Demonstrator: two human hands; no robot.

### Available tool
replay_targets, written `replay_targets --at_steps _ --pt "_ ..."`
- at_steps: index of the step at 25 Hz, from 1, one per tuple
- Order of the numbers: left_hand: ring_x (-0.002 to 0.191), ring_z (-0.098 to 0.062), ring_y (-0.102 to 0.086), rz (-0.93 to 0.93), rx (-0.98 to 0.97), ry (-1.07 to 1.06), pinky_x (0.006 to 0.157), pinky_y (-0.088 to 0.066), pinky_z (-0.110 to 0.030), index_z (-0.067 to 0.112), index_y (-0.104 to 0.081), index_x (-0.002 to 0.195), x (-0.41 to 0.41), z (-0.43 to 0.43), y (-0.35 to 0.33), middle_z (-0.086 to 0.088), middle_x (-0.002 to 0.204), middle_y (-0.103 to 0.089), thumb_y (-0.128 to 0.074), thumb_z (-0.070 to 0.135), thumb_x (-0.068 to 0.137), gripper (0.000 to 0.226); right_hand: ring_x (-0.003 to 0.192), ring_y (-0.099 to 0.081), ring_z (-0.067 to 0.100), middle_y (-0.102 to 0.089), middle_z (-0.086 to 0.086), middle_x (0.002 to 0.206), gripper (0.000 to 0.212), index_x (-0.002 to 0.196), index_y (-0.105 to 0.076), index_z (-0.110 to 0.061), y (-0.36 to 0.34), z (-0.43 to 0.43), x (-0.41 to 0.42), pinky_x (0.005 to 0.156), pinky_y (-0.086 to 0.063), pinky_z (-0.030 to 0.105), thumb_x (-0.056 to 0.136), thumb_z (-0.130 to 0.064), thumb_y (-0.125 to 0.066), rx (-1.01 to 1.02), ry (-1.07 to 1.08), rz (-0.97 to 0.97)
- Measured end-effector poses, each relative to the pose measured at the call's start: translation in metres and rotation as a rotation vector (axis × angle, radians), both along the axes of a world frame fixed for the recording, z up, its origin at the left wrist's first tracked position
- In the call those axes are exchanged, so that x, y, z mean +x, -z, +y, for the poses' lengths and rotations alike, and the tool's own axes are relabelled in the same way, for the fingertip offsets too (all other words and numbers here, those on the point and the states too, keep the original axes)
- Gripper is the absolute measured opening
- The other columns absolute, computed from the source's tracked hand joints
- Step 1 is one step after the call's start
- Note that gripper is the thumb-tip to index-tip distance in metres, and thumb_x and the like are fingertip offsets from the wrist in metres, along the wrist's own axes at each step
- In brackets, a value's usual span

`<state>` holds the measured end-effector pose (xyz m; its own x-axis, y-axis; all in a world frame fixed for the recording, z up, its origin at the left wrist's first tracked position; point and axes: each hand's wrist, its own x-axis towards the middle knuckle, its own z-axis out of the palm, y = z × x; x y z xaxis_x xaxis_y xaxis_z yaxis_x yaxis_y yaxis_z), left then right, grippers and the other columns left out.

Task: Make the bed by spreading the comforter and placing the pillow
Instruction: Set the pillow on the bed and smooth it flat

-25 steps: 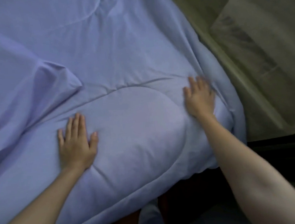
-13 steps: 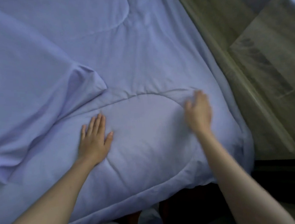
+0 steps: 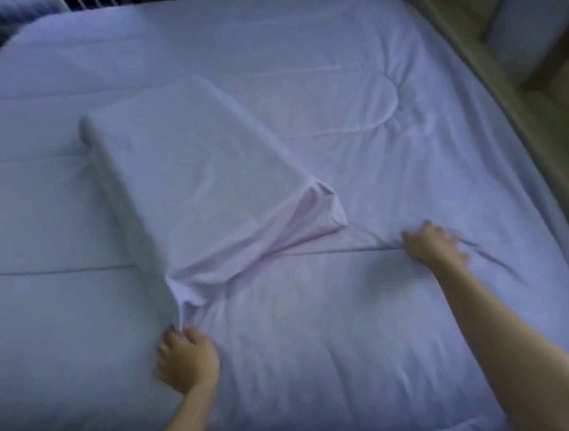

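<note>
Left hand (image 3: 185, 359) is down on the comforter (image 3: 372, 328), fingers curled in tight, pinching the slack end of the case (image 3: 213, 280) right at my fingertips. From that pinch the loose cloth fans up and away into the pillow (image 3: 189, 168). The pillow sits just beyond this hand, a flat block lying slantwise on top of the comforter. Its near corner is just above my knuckles, and its far corner is well up and off to the left of them.

Right hand (image 3: 432, 245) is out to the side, well apart from the left, resting on the comforter at a stitched seam. The floppy corner of the case lies near it on the thumb side, not touching. Creases shoot out from under this hand toward the bed's edge. It's blurred, though — I can't tell whether these fingers are bunching cloth or only pressing on it.

The comforter is spread under both hands and runs on far past them, with its hem back by my forearms. Beyond my right hand, along that side of the bed — a wooden shelf (image 3: 543, 117).
</note>
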<state>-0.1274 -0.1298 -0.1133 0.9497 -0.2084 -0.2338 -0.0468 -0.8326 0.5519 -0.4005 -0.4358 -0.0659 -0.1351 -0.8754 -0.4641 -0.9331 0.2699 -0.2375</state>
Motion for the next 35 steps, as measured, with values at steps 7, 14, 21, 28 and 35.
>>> replay_targets --at_steps 7,14,21,28,35 --pt "0.13 -0.032 -0.046 0.091 -0.442 -0.019 0.104 -0.035 -0.035 0.003 -0.044 0.136 0.138 -0.093 -0.055 -0.018 0.141 -0.048 -0.044 0.042 0.096 0.056 0.13 -0.042 0.038 -0.04 0.017 0.146 0.069 0.145 -0.029 -0.014 -0.02 -0.03 0.222 0.109 -0.033 0.044 0.09 -0.051 -0.047 -0.114 -0.372 -0.467" --pt "0.111 -0.028 -0.061 0.526 -0.383 -0.099 0.096 -0.05 -0.04 0.006 -0.046 0.128 0.164 -0.092 -0.044 -0.011 0.127 -0.06 -0.079 0.057 0.05 0.099 0.103 -0.059 0.036 -0.065 0.019 0.103 0.053 0.101 -0.063 -0.003 -0.024 -0.027 0.229 0.079 -0.043 0.035 0.076 -0.049 -0.07 -0.135 -0.324 -0.294" --pt "0.078 -0.023 -0.062 0.556 -0.357 0.014 0.06 -0.044 -0.026 0.006 -0.063 0.107 0.182 -0.015 -0.082 -0.011 0.096 -0.068 -0.074 0.03 0.074 0.042 0.052 -0.044 0.016 -0.055 0.009 0.069 0.044 0.082 -0.066 -0.007 -0.074 0.029 0.205 0.046 -0.035 0.024 0.053 -0.031 -0.089 0.413 -0.465 -0.433" --pt "0.083 -0.019 -0.06 0.583 -0.086 0.174 0.07 -0.046 -0.027 0.016 -0.061 0.092 0.156 0.117 -0.101 -0.007 0.095 -0.065 -0.066 0.047 0.041 0.06 0.064 -0.065 0.012 -0.071 0.006 0.08 0.025 0.091 -0.07 -0.01 -0.045 0.158 0.155 0.076 -0.06 0.032 0.069 -0.012 -0.081 1.03 -0.634 -0.249" --pt "0.128 -0.036 -0.045 -0.057 -0.091 0.302 0.103 -0.037 -0.046 0.012 -0.038 0.143 0.145 0.115 -0.082 -0.019 0.143 -0.043 -0.047 0.04 0.075 0.074 0.122 -0.051 0.036 -0.052 0.017 0.134 0.068 0.131 -0.048 -0.01 -0.062 0.169 0.177 0.099 -0.046 0.044 0.074 -0.044 -0.063 -0.315 -0.702 -0.149"
